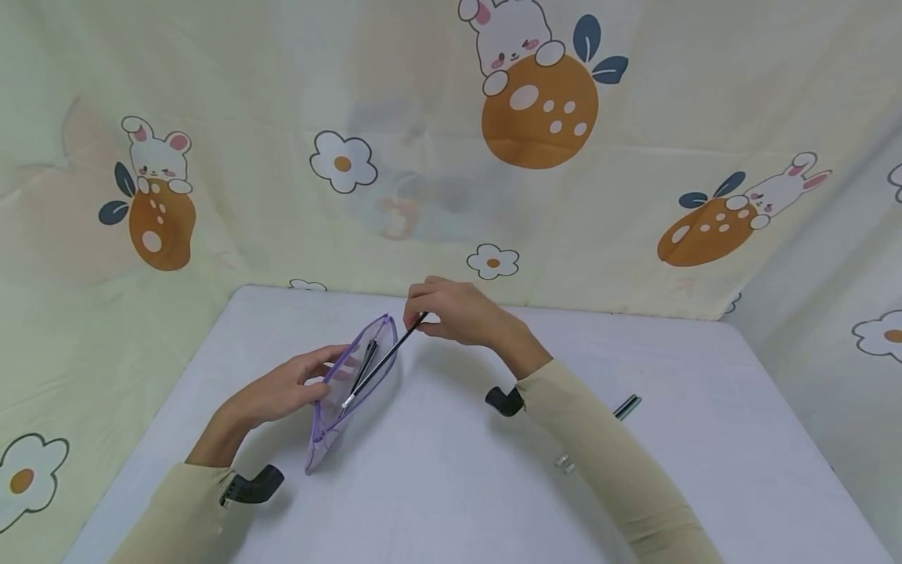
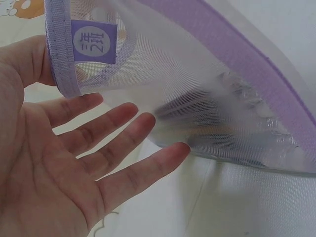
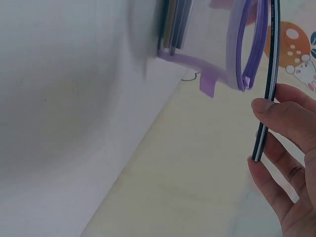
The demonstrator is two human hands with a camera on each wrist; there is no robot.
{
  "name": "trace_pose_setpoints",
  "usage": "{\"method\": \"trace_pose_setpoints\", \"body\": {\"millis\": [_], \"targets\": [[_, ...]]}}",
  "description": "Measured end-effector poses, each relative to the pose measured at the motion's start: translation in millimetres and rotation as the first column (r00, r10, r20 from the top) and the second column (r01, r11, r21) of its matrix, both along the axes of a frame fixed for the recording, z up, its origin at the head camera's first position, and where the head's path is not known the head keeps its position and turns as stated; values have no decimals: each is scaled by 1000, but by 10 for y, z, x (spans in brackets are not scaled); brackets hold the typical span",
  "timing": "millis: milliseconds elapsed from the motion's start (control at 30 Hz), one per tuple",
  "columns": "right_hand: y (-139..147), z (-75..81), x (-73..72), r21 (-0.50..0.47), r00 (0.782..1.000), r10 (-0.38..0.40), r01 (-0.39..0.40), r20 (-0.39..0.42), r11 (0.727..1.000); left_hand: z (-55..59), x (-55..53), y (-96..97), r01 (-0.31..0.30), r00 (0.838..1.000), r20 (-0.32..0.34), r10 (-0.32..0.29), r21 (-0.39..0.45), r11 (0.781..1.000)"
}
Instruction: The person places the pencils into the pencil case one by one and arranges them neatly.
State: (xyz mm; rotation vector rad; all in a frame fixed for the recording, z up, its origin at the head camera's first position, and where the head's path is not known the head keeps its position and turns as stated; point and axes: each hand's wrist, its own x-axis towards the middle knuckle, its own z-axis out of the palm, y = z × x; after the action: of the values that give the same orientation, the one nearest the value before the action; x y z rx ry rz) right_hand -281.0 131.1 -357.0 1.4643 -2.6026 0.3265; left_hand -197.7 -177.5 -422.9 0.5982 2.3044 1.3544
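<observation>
My left hand (image 1: 278,388) grips one side of a see-through mesh pencil pouch (image 2: 163,64) with purple edging, its thumb at the rim and its fingers along the outside. The pouch is tilted above the table with its mouth open. Several dark, slim sticks (image 3: 179,24) show through its wall. Between thumb and fingers, my right hand (image 1: 461,309) pinches a dark striped pencil (image 3: 272,59) near its upper end. The pencil slants down to the left, and its silvery-white lower end lies at the pouch's mouth in the head view.
On the white table (image 1: 451,486), dark green pencils (image 1: 627,406) lie partly behind the right sleeve. Small pale pieces (image 1: 564,464) sit nearer, beside that sleeve. A printed curtain (image 1: 423,94) hangs along the table's far edge. Black wrist mounts (image 1: 254,485) stick out from both sleeves.
</observation>
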Motion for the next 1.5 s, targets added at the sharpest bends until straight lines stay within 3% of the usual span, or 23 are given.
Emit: {"method": "trace_pose_setpoints", "body": {"millis": [600,867,1200,1500], "targets": [[-437,-17,106,92,994,78,-84,73,992,7,2,-5,1,1000,17,-1,9,1000],[-492,-81,112,37,981,170,-175,96,984,-6,-6,-14,16,1000,11,-17,35,999],[-435,-145,76,-60,958,231,-224,167,973,-14,0,-4,-5,1000,-5,5,-3,1000],[-394,-175,40,-124,951,267,-250,156,960,7,8,-20,13,1000,-8,-13,14,1000]]}}
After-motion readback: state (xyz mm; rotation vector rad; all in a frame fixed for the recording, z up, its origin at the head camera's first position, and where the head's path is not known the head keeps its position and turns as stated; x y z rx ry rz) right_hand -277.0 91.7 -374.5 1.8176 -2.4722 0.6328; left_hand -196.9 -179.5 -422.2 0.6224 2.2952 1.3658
